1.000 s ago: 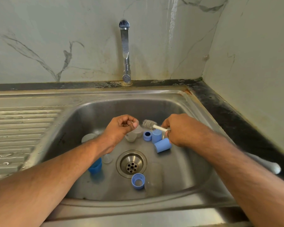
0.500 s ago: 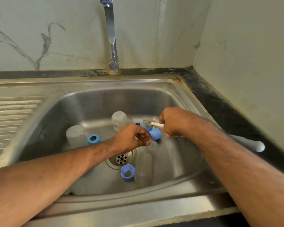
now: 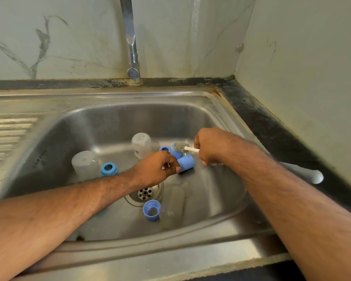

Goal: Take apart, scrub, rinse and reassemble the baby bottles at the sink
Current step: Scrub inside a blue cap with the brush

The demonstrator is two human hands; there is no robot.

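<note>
Inside the steel sink (image 3: 221, 201) lie the taken-apart bottle pieces. My left hand (image 3: 156, 169) reaches low over the drain, and its curled fingertips pinch the end of a blue cap (image 3: 187, 162) lying on its side. My right hand (image 3: 211, 147) grips the white handle of a small grey-bristled brush (image 3: 180, 147), whose head points left just above another blue cap (image 3: 173, 153) and a blue ring (image 3: 164, 149). Two clear bottles stand upside down, one (image 3: 141, 145) at the back and one (image 3: 84, 165) at the left. A third clear bottle (image 3: 173, 203) lies beside the drain.
A blue ring (image 3: 109, 169) sits next to the left bottle, and a blue cap (image 3: 152, 209) lies open-end up in front of the drain (image 3: 144, 192). The tap (image 3: 133, 57) stands at the back. A long white handle (image 3: 304, 173) rests on the right rim. A ribbed drainboard (image 3: 8, 134) is at left.
My left hand has dropped from mid-air, where it held a small clear piece, down to the blue cap on the sink floor. My right hand has stayed on the brush.
</note>
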